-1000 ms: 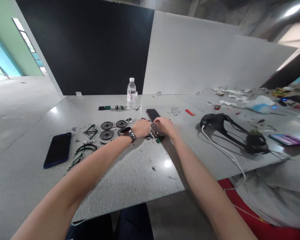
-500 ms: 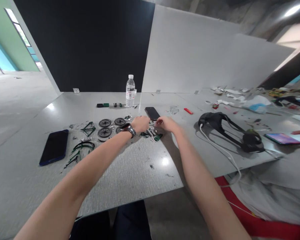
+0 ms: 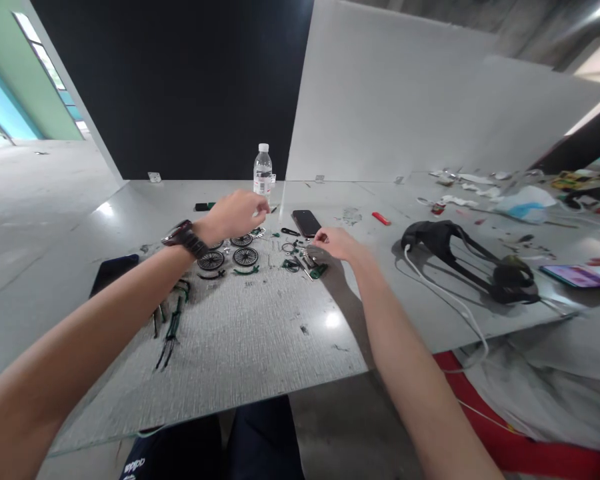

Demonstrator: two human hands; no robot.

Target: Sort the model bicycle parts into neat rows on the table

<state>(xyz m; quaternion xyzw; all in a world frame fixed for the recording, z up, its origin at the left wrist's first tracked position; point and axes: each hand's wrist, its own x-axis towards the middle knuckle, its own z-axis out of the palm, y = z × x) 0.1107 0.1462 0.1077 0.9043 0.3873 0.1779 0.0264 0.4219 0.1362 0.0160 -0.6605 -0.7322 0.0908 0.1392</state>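
My left hand (image 3: pixel 240 212), with a dark watch (image 3: pixel 185 238) on the wrist, is raised over the miniature spoked wheels (image 3: pixel 245 257). Its fingers curl in towards the thumb; anything pinched there is too small to make out. My right hand (image 3: pixel 337 243) is low over a pile of small metal and green parts (image 3: pixel 307 261), below a dark phone (image 3: pixel 306 223). Its fingertips are drawn together, and what they hold cannot be seen. Curved green and black pieces (image 3: pixel 247 270) lie below the wheels. Thin green frame-like parts (image 3: pixel 173 327) lie partly behind my left forearm.
A water bottle (image 3: pixel 263 175) stands by the back panel, with small dark and green blocks (image 3: pixel 201 207) to its left. A larger phone (image 3: pixel 111 272) is partly covered by my forearm. A red object (image 3: pixel 381 218), a black strap headset (image 3: pixel 430 243) and its white cable lie rightward.
My left hand has moved left and up, from the small parts to above the wheels. My right hand stays over the pile. Green frame parts near my left forearm now lie differently.
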